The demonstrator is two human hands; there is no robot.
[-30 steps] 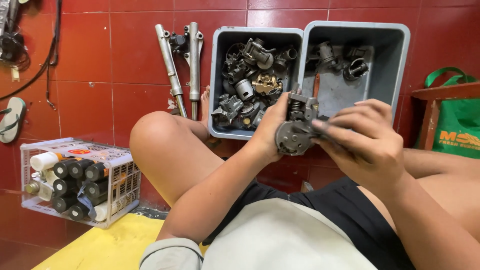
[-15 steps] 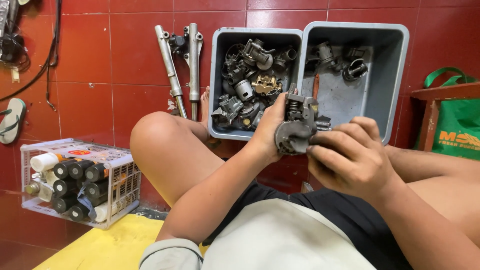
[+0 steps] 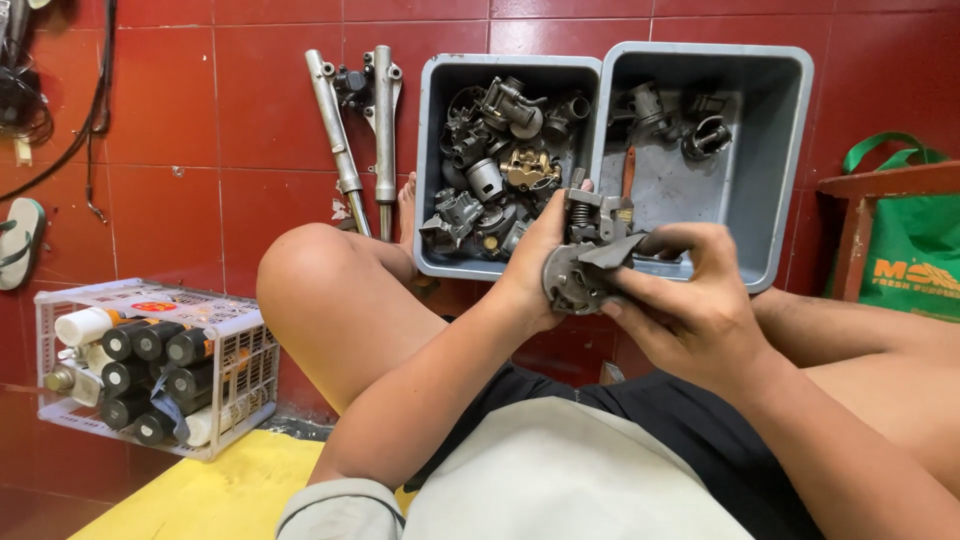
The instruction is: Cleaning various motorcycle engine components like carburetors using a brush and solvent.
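**Metal engine part held in both hands over the lap**

The person sits on a red tiled floor [image 3: 150,120] with knees raised. The left hand [image 3: 535,262] is wrapped around the left side of a grey metal engine part [image 3: 588,260], thumb up along its edge, fingers closed behind it. The right hand [image 3: 690,300] meets the part from the right; its fingers are curled and pinch a small dark grey strip [image 3: 612,250] laid against the part's round face. Both hands are closed and loaded. The part sits upright between them, its round toothed base low and a spring and blocky fittings at the top, in front of the trays and above the lap.

Behind the hands stand two grey plastic trays side by side, touching. The left tray [image 3: 432,150] is crowded with mixed metal engine components. The right tray [image 3: 785,150] holds only a few dark pieces near its far end and an orange-handled tool [image 3: 628,172] near its left wall.

Two fork tubes [image 3: 360,130] lie on the floor left of the trays. A white wire basket [image 3: 245,380] of dark capped spray cans stands at lower left. A yellow mat [image 3: 230,490] lies beneath the person. A green bag [image 3: 905,260] rests at far right, by a red wooden stool [image 3: 880,190].
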